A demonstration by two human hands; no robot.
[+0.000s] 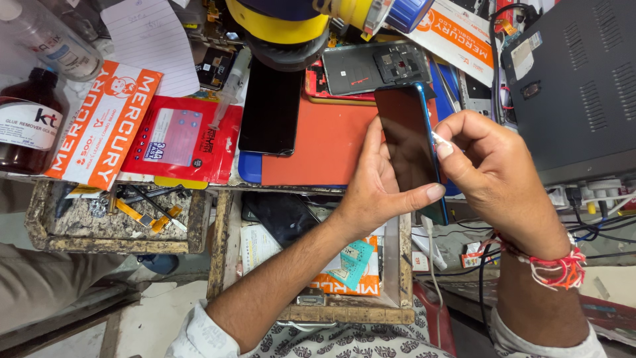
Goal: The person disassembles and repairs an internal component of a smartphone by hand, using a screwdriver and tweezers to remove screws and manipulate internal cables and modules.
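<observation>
The left hand was wrapped around a dark phone with a blue edge, thumb on one side and fingers behind. The right hand pinched something small and white against the phone's edge, maybe a thin tool. The phone was up above an orange mat. Another black phone lay flat nearby.

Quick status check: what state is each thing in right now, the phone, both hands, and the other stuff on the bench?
Blue-edged phone: screen dark, held tilted above the bench.
Left hand: gripping the phone.
Right hand: pinching a small white piece at the phone's edge.
Second phone: lying flat, screen dark.
Opened phone back: innards exposed.
Brown bottle: capped, upright.
Wooden drawer: pulled open.
</observation>
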